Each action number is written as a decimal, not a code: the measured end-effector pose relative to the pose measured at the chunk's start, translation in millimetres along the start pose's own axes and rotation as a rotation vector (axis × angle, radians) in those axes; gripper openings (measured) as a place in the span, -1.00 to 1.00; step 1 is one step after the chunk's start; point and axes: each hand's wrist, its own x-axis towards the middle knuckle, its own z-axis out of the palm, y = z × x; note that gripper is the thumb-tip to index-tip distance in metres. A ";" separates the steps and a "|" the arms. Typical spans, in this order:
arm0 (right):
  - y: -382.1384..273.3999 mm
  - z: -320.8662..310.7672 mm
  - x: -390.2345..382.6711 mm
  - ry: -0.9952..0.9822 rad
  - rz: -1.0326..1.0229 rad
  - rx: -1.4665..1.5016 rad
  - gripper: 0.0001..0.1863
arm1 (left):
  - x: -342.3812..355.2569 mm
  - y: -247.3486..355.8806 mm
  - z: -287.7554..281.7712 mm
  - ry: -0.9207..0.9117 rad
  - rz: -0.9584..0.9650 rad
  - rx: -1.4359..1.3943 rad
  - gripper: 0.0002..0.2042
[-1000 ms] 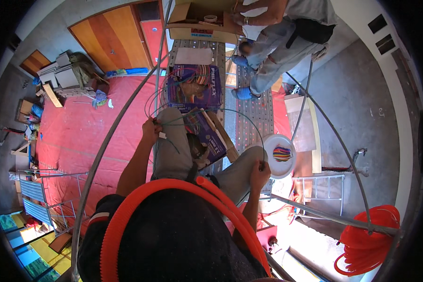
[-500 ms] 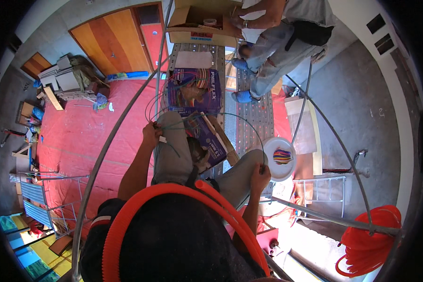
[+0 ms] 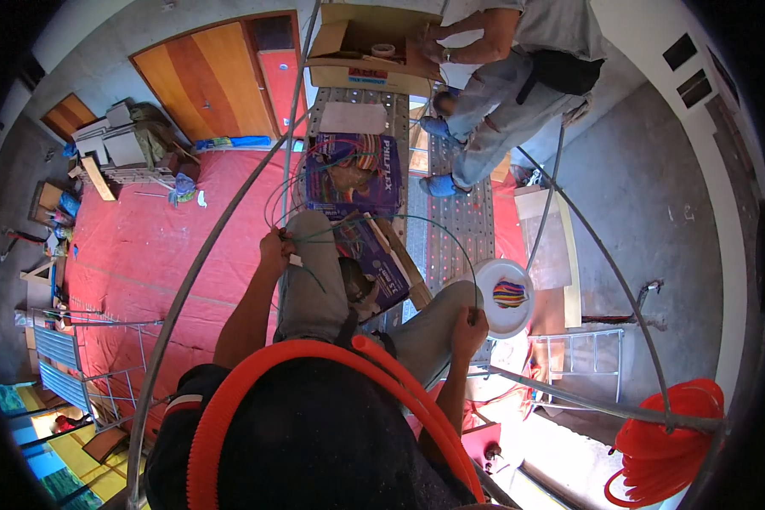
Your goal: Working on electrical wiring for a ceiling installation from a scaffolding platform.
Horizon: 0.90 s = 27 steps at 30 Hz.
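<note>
A thin green wire (image 3: 443, 228) arcs over my lap from one hand to the other. My left hand (image 3: 275, 246), above my left knee, is closed on the wire, and several loops and a loose end hang around it. Beside my right knee, my right hand (image 3: 470, 330) pinches the far stretch of the same wire. Between my legs lies a tilted, opened purple box (image 3: 389, 276). Beyond it rests another purple box (image 3: 316, 183) with coiled coloured wires inside. A round white lid or shallow tub (image 3: 503, 321) right of my right knee bears a bundle of multicoloured strips (image 3: 509, 294).
Orange corrugated conduit (image 3: 206, 425) loops over my shoulders; a coil of it (image 3: 667, 442) hangs at lower right. Metal scaffold bars (image 3: 204, 246) run on both sides. A co-worker (image 3: 501, 110) stands ahead on the perforated planks (image 3: 476, 221), hands at a cardboard box (image 3: 399, 82).
My right hand has lowered slightly with the wire. My left hand stays nearly in place. The whole view has shifted a little, and the co-worker's hands have moved slightly at the cardboard box.
</note>
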 end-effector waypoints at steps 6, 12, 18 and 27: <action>4.3 0.9 -0.7 -0.015 0.023 0.078 -0.74 | 6.0 -3.5 -4.1 0.013 -0.020 -0.020 -0.70; -3.3 -2.0 -0.5 -0.031 0.040 -0.019 -0.71 | 7.9 -5.4 -7.9 0.008 0.000 -0.008 -0.74; 3.0 -0.2 -0.2 0.019 -0.063 -0.004 -0.73 | -3.5 -0.3 2.0 -0.005 -0.020 -0.025 -0.76; -1.9 -2.3 -0.5 -0.005 -0.029 -0.052 -0.75 | 0.5 -2.1 -2.6 -0.034 -0.033 -0.059 -0.75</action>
